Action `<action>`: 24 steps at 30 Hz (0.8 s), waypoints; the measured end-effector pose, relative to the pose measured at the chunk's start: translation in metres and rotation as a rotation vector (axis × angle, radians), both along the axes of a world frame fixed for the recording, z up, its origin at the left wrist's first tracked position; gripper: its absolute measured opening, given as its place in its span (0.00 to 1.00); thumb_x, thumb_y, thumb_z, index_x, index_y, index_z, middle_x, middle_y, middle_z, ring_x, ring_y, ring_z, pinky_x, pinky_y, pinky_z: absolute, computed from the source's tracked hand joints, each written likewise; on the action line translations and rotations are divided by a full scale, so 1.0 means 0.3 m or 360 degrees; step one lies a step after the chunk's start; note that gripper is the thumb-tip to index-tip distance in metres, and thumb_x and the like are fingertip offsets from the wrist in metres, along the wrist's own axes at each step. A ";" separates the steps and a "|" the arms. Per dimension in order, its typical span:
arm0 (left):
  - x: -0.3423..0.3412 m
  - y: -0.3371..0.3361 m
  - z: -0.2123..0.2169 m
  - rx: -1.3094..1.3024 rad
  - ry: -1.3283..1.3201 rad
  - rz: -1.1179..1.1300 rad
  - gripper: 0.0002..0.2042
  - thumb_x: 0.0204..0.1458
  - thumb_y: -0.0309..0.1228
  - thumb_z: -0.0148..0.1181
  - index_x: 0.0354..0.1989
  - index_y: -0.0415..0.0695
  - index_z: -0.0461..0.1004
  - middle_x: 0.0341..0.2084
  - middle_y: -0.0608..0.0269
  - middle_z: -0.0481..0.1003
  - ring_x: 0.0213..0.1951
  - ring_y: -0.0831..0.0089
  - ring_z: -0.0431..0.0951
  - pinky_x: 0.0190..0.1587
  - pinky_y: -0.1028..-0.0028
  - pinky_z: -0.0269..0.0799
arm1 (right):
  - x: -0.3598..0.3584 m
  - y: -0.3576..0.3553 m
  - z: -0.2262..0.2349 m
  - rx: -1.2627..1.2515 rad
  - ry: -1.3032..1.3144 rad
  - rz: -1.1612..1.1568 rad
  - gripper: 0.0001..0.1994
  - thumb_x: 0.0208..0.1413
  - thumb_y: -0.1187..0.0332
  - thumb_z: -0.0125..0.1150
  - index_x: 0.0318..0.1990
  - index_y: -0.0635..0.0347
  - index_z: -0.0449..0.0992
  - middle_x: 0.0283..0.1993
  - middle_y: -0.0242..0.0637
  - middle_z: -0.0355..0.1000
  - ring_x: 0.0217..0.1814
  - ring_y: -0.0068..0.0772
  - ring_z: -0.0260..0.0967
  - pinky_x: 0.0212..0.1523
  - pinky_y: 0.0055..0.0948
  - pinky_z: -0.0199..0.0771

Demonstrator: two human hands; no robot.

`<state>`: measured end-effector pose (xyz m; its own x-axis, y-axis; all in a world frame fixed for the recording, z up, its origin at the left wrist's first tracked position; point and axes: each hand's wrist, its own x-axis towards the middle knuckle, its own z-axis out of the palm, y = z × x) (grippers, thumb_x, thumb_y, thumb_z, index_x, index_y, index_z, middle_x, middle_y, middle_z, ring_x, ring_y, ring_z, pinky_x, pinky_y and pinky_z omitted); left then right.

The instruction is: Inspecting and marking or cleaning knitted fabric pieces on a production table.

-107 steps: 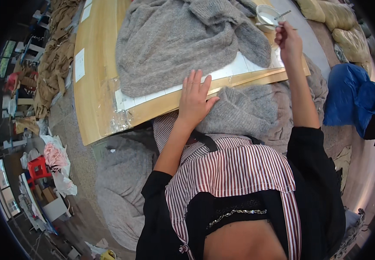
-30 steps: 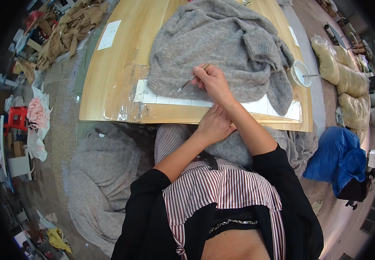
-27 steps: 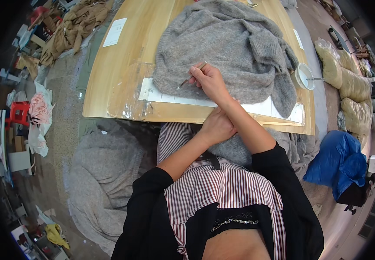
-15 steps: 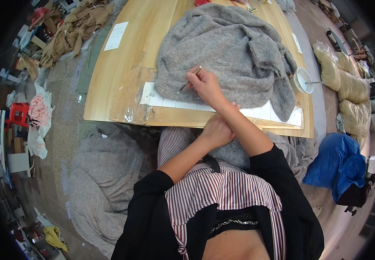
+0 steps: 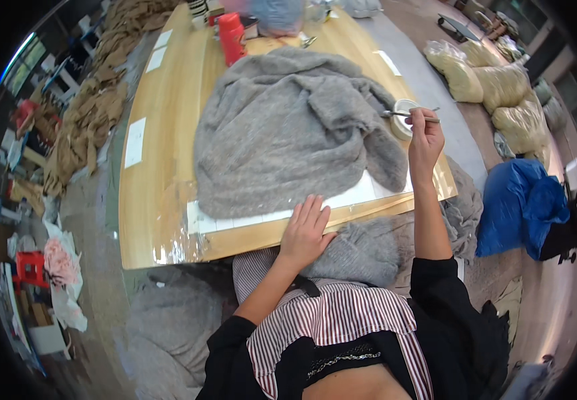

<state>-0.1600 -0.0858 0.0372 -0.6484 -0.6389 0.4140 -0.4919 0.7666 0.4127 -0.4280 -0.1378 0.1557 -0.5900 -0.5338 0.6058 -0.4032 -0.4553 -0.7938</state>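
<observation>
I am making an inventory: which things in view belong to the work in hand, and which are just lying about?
Apparently in use:
thin brush-like tool, in the right hand
white tub by that hand
grey knitted sweater, near the left hand
white paper under the sweater

Apparently lying about:
red bottle
blue plastic bag
red stool

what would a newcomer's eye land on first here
Likely the big grey knit garment spread on the wooden table, then the red bottle beyond it. Near the table's right edge, the right hand holds a slim tool at a white cup. A bright blue sack sits farther right.
</observation>
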 end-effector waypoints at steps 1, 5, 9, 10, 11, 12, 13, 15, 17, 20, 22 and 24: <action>-0.005 0.002 0.002 -0.0051 0.0012 -0.0051 0.29 0.42 0.41 0.66 0.53 0.39 0.70 0.59 0.48 0.64 0.63 0.53 0.61 0.62 0.56 0.57 | -0.093 0.006 0.011 0.0220 0.0295 -0.0358 0.13 0.62 0.61 0.53 0.37 0.64 0.75 0.30 0.31 0.73 0.31 0.23 0.67 0.34 0.24 0.66; -0.005 0.005 0.010 -0.0039 -0.0008 -0.0015 0.30 0.42 0.42 0.66 0.53 0.39 0.69 0.58 0.48 0.64 0.62 0.53 0.61 0.62 0.56 0.57 | -0.306 -0.055 -0.017 0.0676 0.0993 -0.0864 0.09 0.53 0.62 0.61 0.34 0.57 0.78 0.28 0.40 0.73 0.31 0.44 0.68 0.33 0.41 0.67; 0.001 0.005 0.017 0.0009 0.0003 -0.0006 0.28 0.44 0.43 0.65 0.52 0.39 0.70 0.58 0.48 0.65 0.62 0.53 0.62 0.61 0.56 0.59 | -0.293 -0.080 -0.048 0.1182 0.1358 -0.0908 0.15 0.50 0.59 0.64 0.42 0.56 0.76 0.39 0.40 0.72 0.43 0.46 0.66 0.41 0.44 0.66; 0.001 0.005 0.018 0.0008 0.0060 0.0012 0.26 0.44 0.42 0.66 0.49 0.39 0.73 0.57 0.48 0.67 0.61 0.52 0.64 0.60 0.55 0.60 | -0.256 -0.081 -0.049 0.1025 0.1286 -0.0957 0.18 0.48 0.59 0.65 0.46 0.55 0.74 0.44 0.41 0.71 0.48 0.47 0.64 0.44 0.45 0.65; 0.000 0.006 0.018 -0.0005 0.0068 0.0020 0.26 0.44 0.42 0.66 0.49 0.38 0.72 0.56 0.48 0.67 0.61 0.52 0.64 0.60 0.55 0.60 | -0.217 -0.083 -0.041 0.0791 0.1344 -0.0848 0.20 0.47 0.61 0.66 0.48 0.56 0.72 0.47 0.42 0.69 0.50 0.48 0.63 0.48 0.44 0.64; -0.001 0.006 0.019 0.0005 0.0052 0.0028 0.26 0.44 0.42 0.65 0.49 0.38 0.72 0.56 0.48 0.67 0.60 0.52 0.64 0.60 0.54 0.60 | -0.167 -0.098 -0.032 0.0543 0.1367 -0.0766 0.23 0.46 0.62 0.68 0.50 0.57 0.70 0.50 0.43 0.67 0.53 0.48 0.62 0.51 0.42 0.63; -0.004 0.006 0.020 -0.0013 0.0071 0.0023 0.25 0.45 0.42 0.65 0.48 0.37 0.72 0.56 0.48 0.68 0.60 0.52 0.65 0.59 0.54 0.61 | -0.104 -0.131 -0.027 0.0514 0.1209 -0.0471 0.24 0.45 0.63 0.68 0.50 0.59 0.70 0.51 0.45 0.67 0.55 0.49 0.61 0.54 0.42 0.63; -0.007 0.004 0.020 -0.0052 0.0049 0.0022 0.25 0.45 0.42 0.64 0.48 0.37 0.73 0.55 0.48 0.68 0.59 0.52 0.66 0.59 0.54 0.62 | 0.024 -0.216 -0.030 0.0420 0.1085 -0.0025 0.25 0.45 0.63 0.69 0.51 0.62 0.70 0.53 0.48 0.66 0.57 0.51 0.60 0.58 0.41 0.61; -0.009 0.002 0.018 -0.0076 0.0030 0.0034 0.23 0.47 0.41 0.63 0.47 0.37 0.73 0.54 0.49 0.69 0.58 0.53 0.67 0.58 0.55 0.63 | 0.134 -0.361 -0.049 0.0446 0.1148 0.0257 0.28 0.46 0.59 0.68 0.53 0.63 0.68 0.56 0.51 0.64 0.60 0.53 0.59 0.60 0.42 0.60; -0.006 -0.002 0.018 -0.0095 0.0015 0.0038 0.22 0.48 0.41 0.63 0.47 0.37 0.73 0.52 0.51 0.71 0.57 0.55 0.69 0.57 0.56 0.64 | 0.194 -0.632 -0.082 0.0539 0.1248 0.0278 0.34 0.47 0.54 0.66 0.58 0.64 0.64 0.61 0.54 0.60 0.63 0.54 0.56 0.62 0.42 0.59; -0.004 -0.004 0.019 -0.0079 -0.0016 0.0038 0.22 0.49 0.41 0.62 0.47 0.38 0.73 0.52 0.52 0.71 0.57 0.55 0.69 0.57 0.57 0.65 | 0.188 -0.785 -0.110 0.0637 0.1312 0.0175 0.37 0.47 0.51 0.65 0.60 0.65 0.62 0.63 0.56 0.58 0.65 0.55 0.55 0.62 0.42 0.59; -0.001 -0.006 0.020 -0.0116 0.0010 0.0038 0.22 0.49 0.42 0.62 0.47 0.39 0.73 0.52 0.52 0.71 0.56 0.55 0.69 0.56 0.57 0.65 | 0.201 -0.870 -0.151 0.1022 0.0869 0.0020 0.43 0.48 0.47 0.63 0.64 0.67 0.55 0.68 0.55 0.49 0.68 0.55 0.51 0.63 0.43 0.58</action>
<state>-0.1603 -0.0877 0.0430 -0.6305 -0.6222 0.4640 -0.5081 0.7828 0.3592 -0.3678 -0.3987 0.1105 -0.2943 -0.8767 0.3805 -0.8034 0.0113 -0.5953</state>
